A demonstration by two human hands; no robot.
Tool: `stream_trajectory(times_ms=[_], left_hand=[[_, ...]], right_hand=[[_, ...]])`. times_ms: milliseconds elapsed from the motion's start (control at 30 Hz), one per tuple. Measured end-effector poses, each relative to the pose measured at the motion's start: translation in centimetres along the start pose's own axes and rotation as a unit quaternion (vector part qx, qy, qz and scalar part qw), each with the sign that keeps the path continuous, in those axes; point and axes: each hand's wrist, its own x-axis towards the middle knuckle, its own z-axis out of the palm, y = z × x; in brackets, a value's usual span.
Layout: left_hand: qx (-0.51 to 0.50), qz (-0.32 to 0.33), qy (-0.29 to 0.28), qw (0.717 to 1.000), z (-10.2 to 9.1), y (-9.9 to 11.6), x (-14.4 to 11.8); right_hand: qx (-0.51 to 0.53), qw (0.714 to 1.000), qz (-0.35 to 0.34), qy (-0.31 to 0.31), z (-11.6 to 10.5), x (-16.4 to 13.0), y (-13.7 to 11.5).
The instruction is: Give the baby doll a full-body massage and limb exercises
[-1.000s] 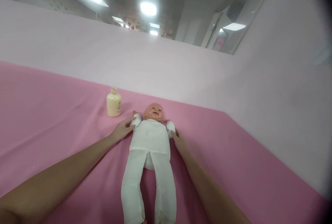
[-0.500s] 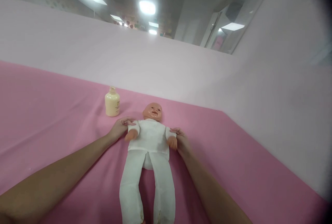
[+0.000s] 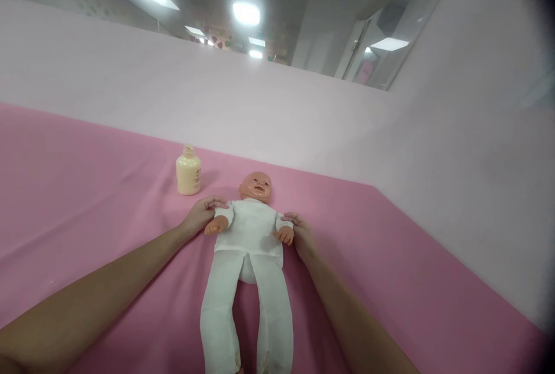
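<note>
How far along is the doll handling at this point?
Done: the doll lies face-up on the pink cloth, dressed in white. In hand: the left hand and right hand each grip a sleeve at the doll's arms. Left: the cream bottle stands untouched beside the head.

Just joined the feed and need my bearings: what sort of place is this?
Probably an indoor baby-care practice station. A baby doll in white clothes lies face-up on a pink cloth-covered surface, a cream bottle stands beside it, and pale partition walls rise under ceiling panel lights.
</note>
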Motion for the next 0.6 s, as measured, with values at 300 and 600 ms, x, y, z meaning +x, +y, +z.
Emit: stream_trajectory(times_ms=[300,600], left_hand=[[0.111,0.038,-0.034,0.992,0.3,0.6,-1.0],[0.285,0.141,-0.046,0.947,0.5,1.4,-1.5]], right_hand=[[0.015,0.999,0.020,0.042,1.0,-0.7,-1.1],[-0.116,0.986,-0.076,0.089,0.5,-0.5,-1.3]])
